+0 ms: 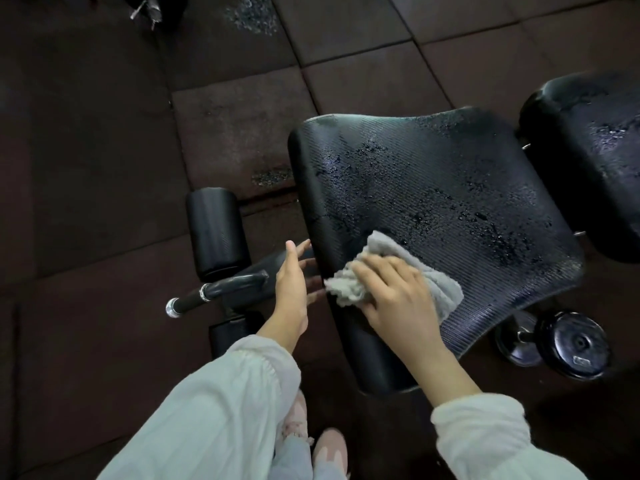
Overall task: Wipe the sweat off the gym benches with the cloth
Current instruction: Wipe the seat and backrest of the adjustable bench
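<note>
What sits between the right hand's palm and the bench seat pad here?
The grey cloth, pressed flat under the right hand against the wet seat pad. The head view shows it.

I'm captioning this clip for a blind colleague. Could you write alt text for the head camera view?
A person's right hand presses a grey cloth onto a wet black gym bench pad. The left hand, fingers straight, hovers by the pad's edge. A dumbbell lies on the dark floor.

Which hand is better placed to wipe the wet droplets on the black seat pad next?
Right hand: it presses the grey cloth on the black seat pad; left hand is empty.
</note>
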`<state>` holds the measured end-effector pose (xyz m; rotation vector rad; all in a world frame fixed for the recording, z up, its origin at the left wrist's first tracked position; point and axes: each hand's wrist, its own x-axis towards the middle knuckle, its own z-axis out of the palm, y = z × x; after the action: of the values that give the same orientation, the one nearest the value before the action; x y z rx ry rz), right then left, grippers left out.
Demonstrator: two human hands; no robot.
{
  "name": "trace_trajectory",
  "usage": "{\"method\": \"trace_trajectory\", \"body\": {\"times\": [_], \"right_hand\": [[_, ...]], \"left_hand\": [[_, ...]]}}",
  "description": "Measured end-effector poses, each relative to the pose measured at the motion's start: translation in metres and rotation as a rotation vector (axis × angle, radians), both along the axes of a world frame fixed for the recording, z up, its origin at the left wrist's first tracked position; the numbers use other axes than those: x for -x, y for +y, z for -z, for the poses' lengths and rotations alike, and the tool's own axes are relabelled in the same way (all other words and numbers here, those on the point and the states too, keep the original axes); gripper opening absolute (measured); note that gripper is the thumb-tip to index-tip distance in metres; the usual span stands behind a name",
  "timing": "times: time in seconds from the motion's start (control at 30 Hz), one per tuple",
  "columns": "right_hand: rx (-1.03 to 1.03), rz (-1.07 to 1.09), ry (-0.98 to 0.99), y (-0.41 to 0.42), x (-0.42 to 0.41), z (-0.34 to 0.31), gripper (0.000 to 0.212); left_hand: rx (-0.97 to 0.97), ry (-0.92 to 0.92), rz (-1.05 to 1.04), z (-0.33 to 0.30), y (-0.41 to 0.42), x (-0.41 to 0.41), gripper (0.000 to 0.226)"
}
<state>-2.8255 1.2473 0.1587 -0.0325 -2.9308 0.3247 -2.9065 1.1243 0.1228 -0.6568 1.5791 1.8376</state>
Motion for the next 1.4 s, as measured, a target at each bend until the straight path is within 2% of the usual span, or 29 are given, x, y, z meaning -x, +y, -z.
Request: {"method": "trace_trajectory", "body": {"times": [0.1, 0.17, 0.23, 0.33, 0.47, 0.6, 0.7, 0.87, 0.93, 1.13, 1.2, 1.33, 1.4], "right_hand": [[-0.031, 0.028, -0.032, -0.017, 0.037, 0.003, 0.032], [-0.138, -0.087, -0.053, -0.032, 0.046, 0.009, 0.022], [-0.215, -0.263, -0.058, -0.045, 0.036, 0.014, 0.022], [-0.172, -0.353, -0.081, -0.041, 0.009, 0.014, 0.025], [0.021, -0.104, 0.017, -0.011, -0.005, 0.007, 0.036], [0.116, 0.126, 0.049, 0.003, 0.039, 0.005, 0.041], [0.105, 0.058, -0.013, -0.006, 0.069, 0.007, 0.041], [0.105, -0.176, -0.001, 0.006, 0.05, 0.009, 0.033], [0.132, -0.143, 0.023, 0.017, 0.047, 0.009, 0.035], [0.139, 0.166, 0.032, -0.001, 0.094, 0.004, 0.034], [0.093, 0.107, -0.01, -0.011, 0.105, 0.004, 0.033], [0.032, -0.162, -0.043, -0.009, 0.09, 0.004, 0.036], [0.021, -0.189, -0.033, -0.001, 0.074, 0.002, 0.036]], "left_hand": [[0.021, -0.027, -0.007, 0.0, -0.003, 0.003, 0.045], [0.031, -0.057, -0.003, 0.0, -0.006, 0.007, 0.048], [0.041, -0.067, -0.009, -0.001, -0.006, 0.01, 0.051], [0.034, -0.059, 0.023, -0.004, -0.005, 0.012, 0.044], [-0.015, -0.04, 0.041, -0.005, -0.004, 0.01, 0.026], [-0.069, -0.045, 0.044, -0.004, -0.002, 0.016, 0.038], [-0.037, -0.044, 0.027, -0.001, -0.001, 0.02, 0.034], [-0.008, -0.066, -0.088, 0.002, 0.006, 0.029, 0.028], [0.002, -0.067, -0.079, 0.002, 0.006, 0.032, 0.024], [-0.008, -0.075, -0.039, 0.002, 0.003, 0.048, 0.02], [-0.005, -0.097, -0.045, 0.005, 0.002, 0.052, 0.02], [-0.006, -0.161, -0.044, 0.007, -0.002, 0.059, 0.025], [0.011, -0.17, -0.037, 0.006, -0.003, 0.061, 0.03]]}}
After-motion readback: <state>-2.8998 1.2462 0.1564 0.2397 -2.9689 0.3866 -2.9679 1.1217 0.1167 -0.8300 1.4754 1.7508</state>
